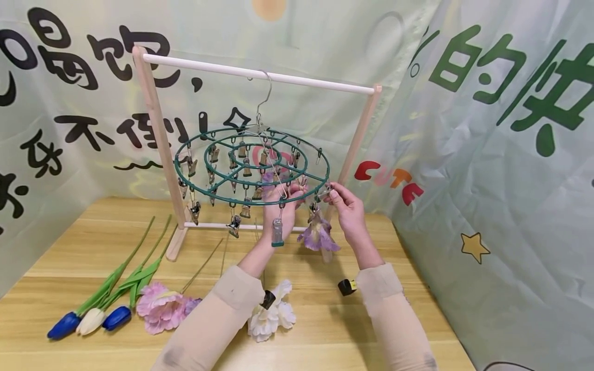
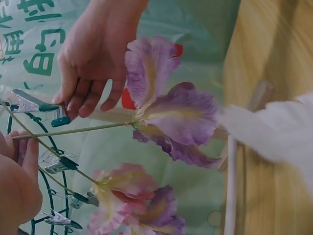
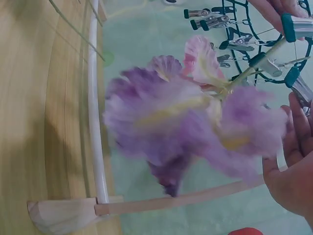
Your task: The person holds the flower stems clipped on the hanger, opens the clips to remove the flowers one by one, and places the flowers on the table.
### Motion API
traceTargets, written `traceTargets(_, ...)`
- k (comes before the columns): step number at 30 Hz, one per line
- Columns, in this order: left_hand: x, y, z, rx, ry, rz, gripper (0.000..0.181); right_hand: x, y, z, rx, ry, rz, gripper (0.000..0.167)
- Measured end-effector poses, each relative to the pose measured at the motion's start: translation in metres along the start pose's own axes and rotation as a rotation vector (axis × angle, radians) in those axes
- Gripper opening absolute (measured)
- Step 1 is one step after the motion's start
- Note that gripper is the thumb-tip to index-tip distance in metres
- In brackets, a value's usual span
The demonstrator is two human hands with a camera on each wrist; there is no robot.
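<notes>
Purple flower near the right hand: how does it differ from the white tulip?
The purple flower has yellow-streaked purple petals; the white tulip is cream. The purple flower hangs head-down; the white tulip lies on the table. The purple flower's petals spread open; the white tulip's form a closed bud. Both have green stems.

Purple with yellow streaks on the iris (image 1: 318, 234); silver with green tips on the clips (image 1: 277, 232); dark green on the hanger (image 1: 255, 184); blue and cream on the tulips (image 1: 65, 325); honey-toned grain stripes along the bench (image 1: 325, 330).
</notes>
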State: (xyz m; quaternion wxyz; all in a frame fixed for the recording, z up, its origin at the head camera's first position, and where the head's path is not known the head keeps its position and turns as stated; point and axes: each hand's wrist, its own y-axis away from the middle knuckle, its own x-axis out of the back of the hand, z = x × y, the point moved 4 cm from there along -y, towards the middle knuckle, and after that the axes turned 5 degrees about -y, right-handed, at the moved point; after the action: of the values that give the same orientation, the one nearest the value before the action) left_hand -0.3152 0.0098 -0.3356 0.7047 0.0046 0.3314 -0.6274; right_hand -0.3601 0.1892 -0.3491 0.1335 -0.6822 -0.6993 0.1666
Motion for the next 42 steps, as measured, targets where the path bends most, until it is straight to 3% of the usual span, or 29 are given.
traceTargets(3,0.006,0.004,-0.002,-0.060,-0.175,-0.026,0.007,0.001,0.001,0.001,0.000,0.002,-0.006,0.032)
traceTargets(8,0.014,0.008,-0.004,-0.095,-0.276,-0.072,0.008,0.001,0.002,0.002,-0.008,0.006,-0.009,0.032)
traceTargets(19,0.030,0.014,-0.011,0.010,-0.410,-0.103,0.018,0.003,0.005,0.005,-0.033,0.011,-0.024,0.034)
traceTargets(26,0.037,0.023,-0.015,0.133,-0.295,-0.085,0.021,0.004,0.008,0.005,-0.059,-0.019,-0.016,0.034)
traceTargets(42,0.051,0.037,-0.019,0.262,-0.096,-0.051,0.007,0.005,0.008,0.005,-0.050,-0.025,-0.010,0.035)
